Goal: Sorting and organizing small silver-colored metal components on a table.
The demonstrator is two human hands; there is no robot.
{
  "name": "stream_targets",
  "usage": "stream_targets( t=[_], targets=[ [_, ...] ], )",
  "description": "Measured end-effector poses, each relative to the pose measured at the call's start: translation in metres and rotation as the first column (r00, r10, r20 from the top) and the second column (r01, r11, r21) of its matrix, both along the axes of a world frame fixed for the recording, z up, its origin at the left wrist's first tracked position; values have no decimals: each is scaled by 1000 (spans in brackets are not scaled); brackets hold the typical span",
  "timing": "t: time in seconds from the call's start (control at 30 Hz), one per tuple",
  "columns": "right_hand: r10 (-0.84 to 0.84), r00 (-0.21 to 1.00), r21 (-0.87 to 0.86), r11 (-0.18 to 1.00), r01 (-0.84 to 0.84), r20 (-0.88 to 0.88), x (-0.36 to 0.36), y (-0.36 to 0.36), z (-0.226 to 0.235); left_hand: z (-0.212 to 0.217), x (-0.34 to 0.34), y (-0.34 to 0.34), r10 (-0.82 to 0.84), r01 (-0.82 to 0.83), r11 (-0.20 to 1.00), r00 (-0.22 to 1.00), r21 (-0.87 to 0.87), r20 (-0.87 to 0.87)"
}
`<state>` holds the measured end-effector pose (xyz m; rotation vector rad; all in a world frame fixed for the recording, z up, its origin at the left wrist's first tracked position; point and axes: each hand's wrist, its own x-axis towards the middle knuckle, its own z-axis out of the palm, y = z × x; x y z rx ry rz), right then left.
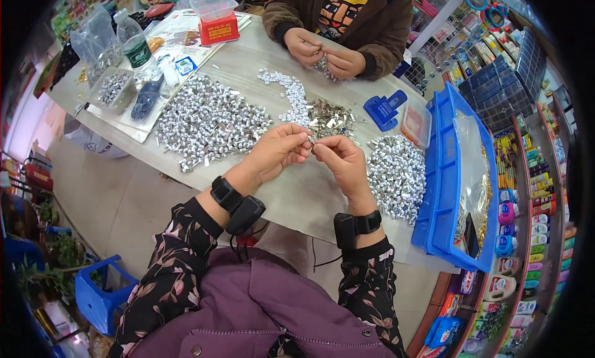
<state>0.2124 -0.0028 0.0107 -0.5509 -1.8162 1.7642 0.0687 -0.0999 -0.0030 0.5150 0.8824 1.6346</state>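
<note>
Head view: the left hand (279, 148) and right hand (338, 156) meet over the pale grey table (288, 200), thumbs and forefingers pinching a small silvery metal piece (311, 142) between them. It sits just nearer the wearer than the one heap of flat, brassy-silver metal clips (331, 117). Fingertips hide most of it, so its long axis and pointing direction cannot be told. Two heaps of small silver-white metal pieces flank the hands, one larger at left (211, 119), one at right (396, 175); their pieces are too many to count. One trail of white round pieces (294, 94) lies beyond. One long blue plastic tray (432, 172) stands at right. Across the table, a co-worker's two hands (304, 46) come together at their fingertips.
</note>
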Motion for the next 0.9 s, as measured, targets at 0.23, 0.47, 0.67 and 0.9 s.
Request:
stream_targets(
  t=[0.23, 0.47, 0.67, 0.9],
  targets=[
    [-2, 999, 19, 1000, 3, -53, -6, -5, -4, -8, 10, 3, 143, -96, 987, 888, 129, -437],
    [87, 992, 10, 996, -88, 93, -2, 6, -11, -3, 16, -4, 148, -97, 989, 692, 112, -707],
    [106, 989, 39, 993, -111, 104, -4, 6, -12, 2, 3, -6, 110, -124, 992, 731, 27, -673],
    [-204, 926, 501, 865, 19, 317, 19, 19, 11, 29, -48, -27, 150, -423, 901, 100, 95, -984]
  ],
)
